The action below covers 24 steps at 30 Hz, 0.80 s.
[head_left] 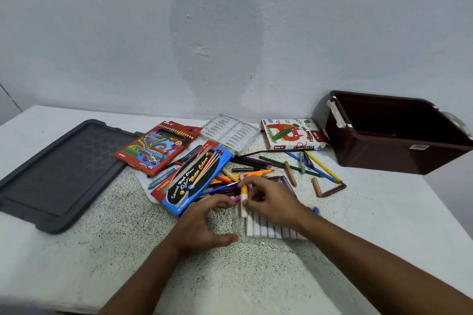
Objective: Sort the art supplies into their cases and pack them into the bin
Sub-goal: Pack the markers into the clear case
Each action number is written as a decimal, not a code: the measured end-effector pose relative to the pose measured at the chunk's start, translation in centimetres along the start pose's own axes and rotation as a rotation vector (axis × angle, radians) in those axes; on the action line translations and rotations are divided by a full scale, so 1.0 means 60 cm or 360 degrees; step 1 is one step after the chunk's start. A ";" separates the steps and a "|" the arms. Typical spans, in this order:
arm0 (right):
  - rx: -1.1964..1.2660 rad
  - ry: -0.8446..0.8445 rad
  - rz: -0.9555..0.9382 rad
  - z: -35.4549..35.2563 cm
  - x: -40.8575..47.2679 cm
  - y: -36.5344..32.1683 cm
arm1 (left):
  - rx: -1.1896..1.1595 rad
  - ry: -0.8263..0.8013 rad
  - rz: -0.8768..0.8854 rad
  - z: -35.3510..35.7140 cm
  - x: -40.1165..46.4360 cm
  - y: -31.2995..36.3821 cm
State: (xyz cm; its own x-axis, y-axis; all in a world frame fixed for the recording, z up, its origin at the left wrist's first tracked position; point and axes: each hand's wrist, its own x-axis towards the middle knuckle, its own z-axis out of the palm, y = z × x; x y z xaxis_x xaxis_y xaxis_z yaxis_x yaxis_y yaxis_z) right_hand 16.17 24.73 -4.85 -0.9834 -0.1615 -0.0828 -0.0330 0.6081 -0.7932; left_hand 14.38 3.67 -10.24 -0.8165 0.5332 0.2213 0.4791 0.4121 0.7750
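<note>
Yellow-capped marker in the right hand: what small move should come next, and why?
Probably lower the yellow-capped marker into the open slot at the left end of the marker row. The right hand pinches it just above that end, tilted toward the row, while the left hand rests beside the clear case, seemingly steadying it. The brown bin can wait.

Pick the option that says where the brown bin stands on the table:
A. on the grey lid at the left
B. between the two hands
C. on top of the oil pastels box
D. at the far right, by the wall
D: the brown bin stands open at the table's far right against the wall, just right of the oil pastels box.
</note>
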 end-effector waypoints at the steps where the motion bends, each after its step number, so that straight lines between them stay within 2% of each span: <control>1: -0.0046 0.0002 0.0003 0.005 -0.002 0.001 | -0.0004 -0.0004 0.0002 0.000 0.000 0.001; 3: -0.0089 -0.0001 -0.0009 0.011 -0.004 0.001 | -0.0023 -0.0015 0.0010 -0.001 0.001 0.001; 7: -0.0432 0.0019 -0.0067 0.017 -0.003 -0.002 | -0.0026 -0.0027 0.0000 -0.001 0.001 0.002; 12: -0.0563 -0.0095 -0.0053 0.020 -0.008 0.001 | -0.0025 -0.0026 -0.0009 -0.001 0.000 0.003; 24: -0.0635 0.0091 -0.0093 0.028 -0.026 0.003 | -0.0042 -0.0030 -0.0030 0.001 0.001 0.002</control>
State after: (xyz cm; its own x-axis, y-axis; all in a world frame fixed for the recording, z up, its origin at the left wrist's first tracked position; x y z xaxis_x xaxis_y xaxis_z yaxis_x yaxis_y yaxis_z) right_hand 17.97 23.82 -5.88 -0.9858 -0.1680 -0.0019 -0.1447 0.8548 -0.4984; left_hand 14.42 3.78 -10.18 -0.8190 0.5396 0.1952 0.4548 0.4029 0.7942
